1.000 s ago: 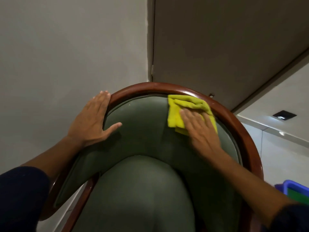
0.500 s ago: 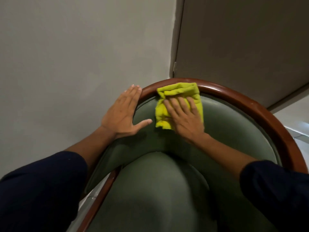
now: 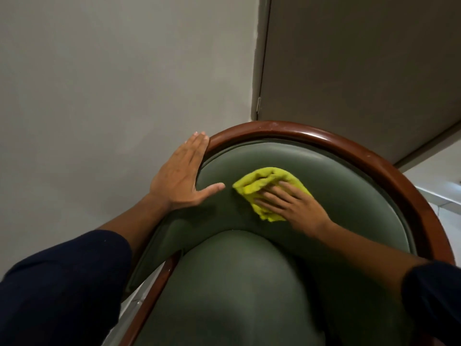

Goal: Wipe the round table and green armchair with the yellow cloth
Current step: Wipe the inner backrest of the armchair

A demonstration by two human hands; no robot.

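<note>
The green armchair (image 3: 349, 186) fills the lower middle of the view, its curved backrest edged by a glossy brown wooden rim (image 3: 294, 129). My right hand (image 3: 296, 208) presses the crumpled yellow cloth (image 3: 259, 181) flat against the lower middle of the backrest padding, just above the seat cushion (image 3: 232, 290). My left hand (image 3: 182, 176) lies flat and spread on the left end of the rim, thumb resting on the green padding close to the cloth. The round table is out of view.
A plain grey wall (image 3: 99, 83) stands right behind the chair on the left. A closed door (image 3: 361, 58) with its frame stands behind on the right. White floor tiles (image 3: 444, 191) show at the right edge.
My right hand has slid the cloth from the top rim down the backrest toward the seat, and the cloth is more bunched. My left hand stays on the left of the rim.
</note>
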